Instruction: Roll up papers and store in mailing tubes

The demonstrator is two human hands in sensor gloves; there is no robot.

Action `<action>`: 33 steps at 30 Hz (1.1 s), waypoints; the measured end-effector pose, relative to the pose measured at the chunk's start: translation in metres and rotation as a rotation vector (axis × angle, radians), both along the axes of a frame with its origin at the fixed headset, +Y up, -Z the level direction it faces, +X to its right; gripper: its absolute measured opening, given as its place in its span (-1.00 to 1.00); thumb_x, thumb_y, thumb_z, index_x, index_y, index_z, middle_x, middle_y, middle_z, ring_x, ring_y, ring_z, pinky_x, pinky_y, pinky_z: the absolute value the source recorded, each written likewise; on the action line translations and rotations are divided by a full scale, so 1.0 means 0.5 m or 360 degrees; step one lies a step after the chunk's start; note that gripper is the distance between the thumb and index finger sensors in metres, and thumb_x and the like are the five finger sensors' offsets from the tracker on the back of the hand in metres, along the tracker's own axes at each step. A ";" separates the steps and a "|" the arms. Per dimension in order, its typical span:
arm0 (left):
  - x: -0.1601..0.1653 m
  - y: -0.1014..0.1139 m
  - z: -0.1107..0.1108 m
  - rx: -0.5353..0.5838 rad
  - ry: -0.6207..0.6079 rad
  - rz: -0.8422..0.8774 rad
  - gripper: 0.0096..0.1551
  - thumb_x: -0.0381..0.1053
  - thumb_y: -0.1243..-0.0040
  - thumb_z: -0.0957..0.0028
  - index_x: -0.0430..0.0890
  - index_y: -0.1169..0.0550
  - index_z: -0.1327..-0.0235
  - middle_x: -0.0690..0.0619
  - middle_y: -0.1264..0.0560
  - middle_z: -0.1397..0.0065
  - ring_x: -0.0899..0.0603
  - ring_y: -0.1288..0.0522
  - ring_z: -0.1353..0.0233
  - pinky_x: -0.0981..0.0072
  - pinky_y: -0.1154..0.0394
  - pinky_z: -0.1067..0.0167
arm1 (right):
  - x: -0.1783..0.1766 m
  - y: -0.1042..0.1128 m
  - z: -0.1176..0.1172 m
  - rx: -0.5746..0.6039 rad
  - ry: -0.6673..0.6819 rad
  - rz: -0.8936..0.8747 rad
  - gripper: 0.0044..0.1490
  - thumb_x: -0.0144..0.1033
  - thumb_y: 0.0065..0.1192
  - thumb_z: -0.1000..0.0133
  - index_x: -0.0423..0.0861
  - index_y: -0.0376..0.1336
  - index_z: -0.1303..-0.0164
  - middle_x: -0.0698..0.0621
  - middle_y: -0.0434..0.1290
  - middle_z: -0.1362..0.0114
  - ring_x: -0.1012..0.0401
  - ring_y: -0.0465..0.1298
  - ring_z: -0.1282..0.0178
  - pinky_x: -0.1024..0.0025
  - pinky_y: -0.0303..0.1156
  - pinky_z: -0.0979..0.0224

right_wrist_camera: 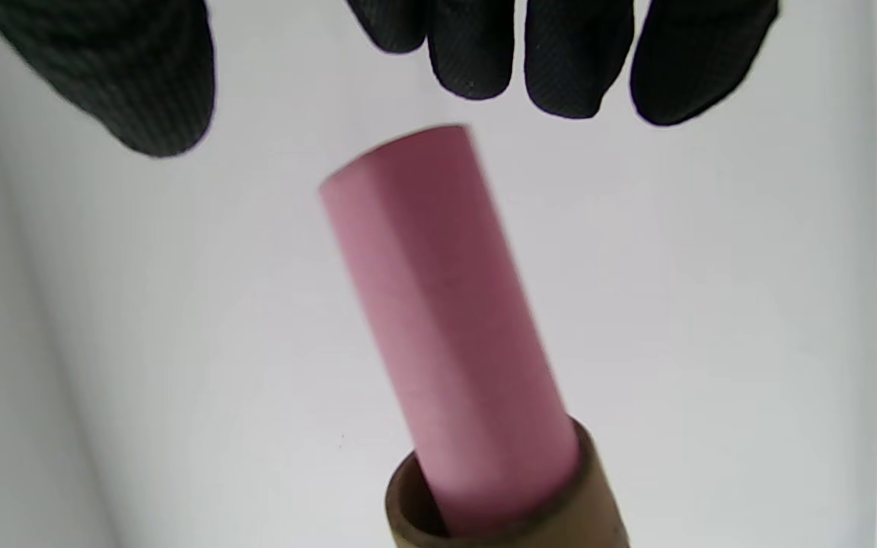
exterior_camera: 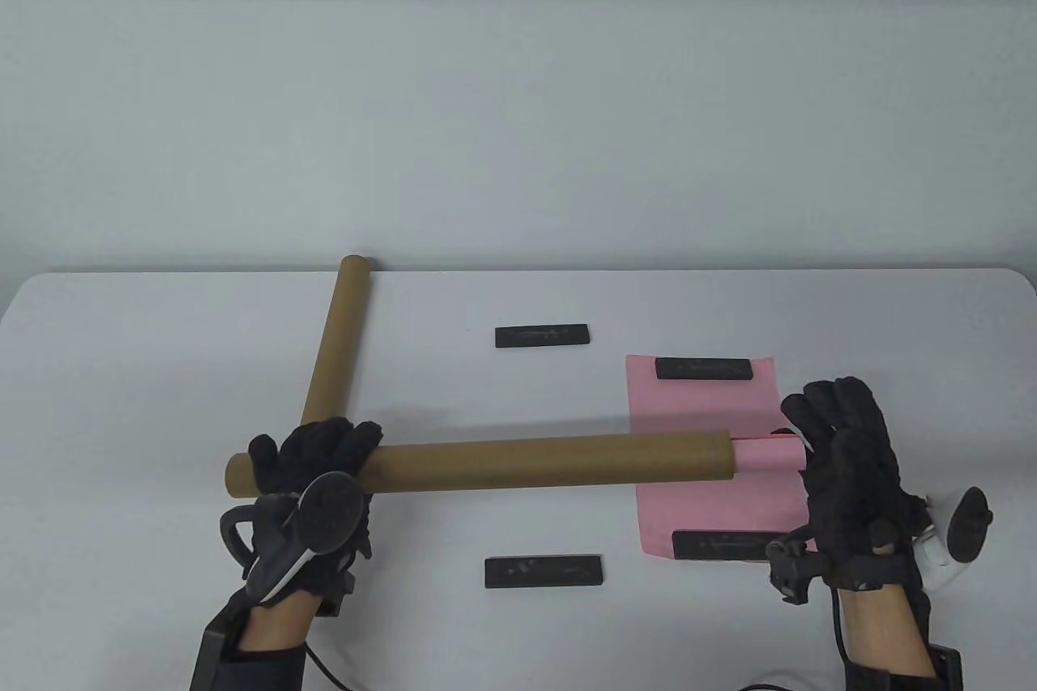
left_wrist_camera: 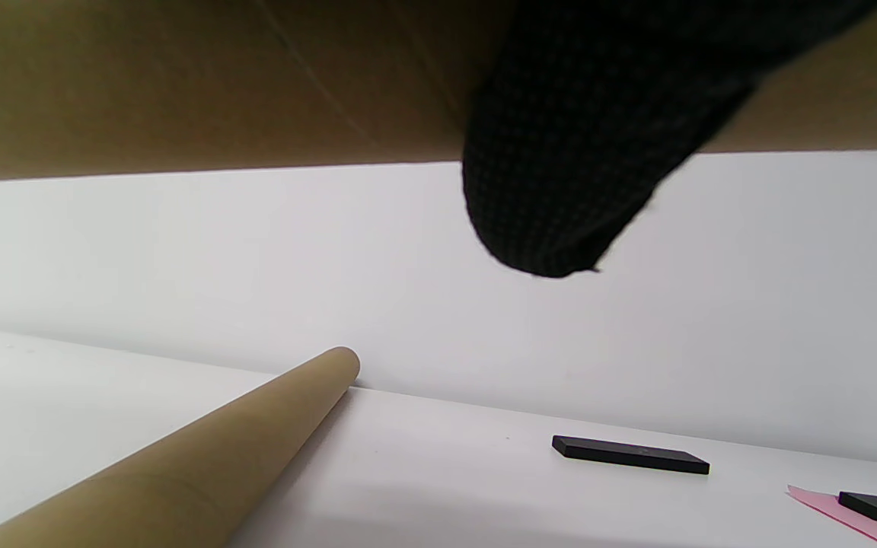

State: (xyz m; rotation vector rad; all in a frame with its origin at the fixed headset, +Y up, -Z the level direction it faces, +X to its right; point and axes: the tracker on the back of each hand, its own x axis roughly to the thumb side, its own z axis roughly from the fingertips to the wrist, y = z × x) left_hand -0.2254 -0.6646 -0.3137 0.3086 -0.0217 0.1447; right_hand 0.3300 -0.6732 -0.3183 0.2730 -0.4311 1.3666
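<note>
My left hand (exterior_camera: 312,454) grips a brown mailing tube (exterior_camera: 551,462) near its left end and holds it level above the table; in the left wrist view the tube (left_wrist_camera: 180,76) fills the top, with one gloved finger (left_wrist_camera: 560,152) across it. A rolled pink paper (exterior_camera: 766,453) sticks out of the tube's right end. My right hand (exterior_camera: 834,432) is at the end of the roll. In the right wrist view its fingertips (right_wrist_camera: 572,61) are spread just beyond the roll (right_wrist_camera: 454,327), which sits in the tube mouth (right_wrist_camera: 560,525).
A second brown tube (exterior_camera: 334,343) lies on the table at the left, also in the left wrist view (left_wrist_camera: 202,464). A flat pink sheet (exterior_camera: 713,407) lies under two black weights (exterior_camera: 703,368) (exterior_camera: 721,543). Two more black bars (exterior_camera: 542,335) (exterior_camera: 543,571) lie mid-table.
</note>
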 end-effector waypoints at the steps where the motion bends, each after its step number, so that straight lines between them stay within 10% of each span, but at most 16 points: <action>1: 0.003 -0.001 -0.001 -0.0002 -0.0005 -0.0010 -0.11 0.04 -0.65 0.31 0.47 -0.38 -0.24 0.20 -0.37 -0.49 -0.09 -0.43 -0.56 -0.47 -0.12 -0.47 | -0.007 0.005 0.001 0.0020 -0.0013 0.0136 0.18 0.33 0.22 -0.20 -0.22 -0.08 -0.75 -0.25 0.08 -0.74 -0.39 0.21 -0.65 -0.40 0.27 -0.50; 12: 0.017 -0.008 0.001 -0.0037 -0.0050 -0.0053 -0.12 0.03 -0.65 0.31 0.46 -0.38 -0.24 0.19 -0.37 -0.49 -0.08 -0.43 -0.55 -0.46 -0.12 -0.48 | -0.155 -0.002 0.003 0.0044 0.0378 0.0661 0.25 0.27 0.19 -0.19 -0.23 -0.24 -0.77 -0.33 -0.06 -0.77 -0.44 0.09 -0.68 -0.51 0.15 -0.50; 18: 0.014 -0.001 0.003 -0.0008 0.0001 -0.0119 -0.11 0.02 -0.65 0.32 0.46 -0.39 -0.24 0.20 -0.37 -0.49 -0.08 -0.44 -0.55 -0.46 -0.11 -0.48 | -0.049 0.070 0.019 0.0077 -0.0328 0.0971 0.16 0.23 0.30 -0.15 -0.26 -0.01 -0.73 -0.33 0.18 -0.68 -0.42 0.29 -0.58 -0.47 0.29 -0.41; 24: 0.010 0.001 0.002 -0.0012 0.0018 -0.0112 -0.11 0.02 -0.65 0.31 0.46 -0.39 -0.24 0.20 -0.37 -0.49 -0.08 -0.43 -0.55 -0.46 -0.11 -0.48 | 0.067 0.046 -0.048 -0.0618 -0.0681 0.1838 0.02 0.05 0.40 -0.15 -0.20 0.08 -0.70 -0.25 0.25 -0.67 -0.37 0.35 -0.57 -0.42 0.32 -0.44; 33: 0.000 -0.006 -0.006 -0.0048 0.0051 -0.0115 -0.11 0.02 -0.65 0.32 0.46 -0.39 -0.24 0.19 -0.36 -0.50 -0.08 -0.42 -0.56 -0.45 -0.10 -0.49 | 0.115 -0.115 -0.191 -0.1212 -0.0257 0.2700 -0.01 -0.13 0.51 -0.08 -0.01 0.08 -0.69 -0.07 0.14 -0.76 -0.33 0.25 -0.69 -0.38 0.24 -0.56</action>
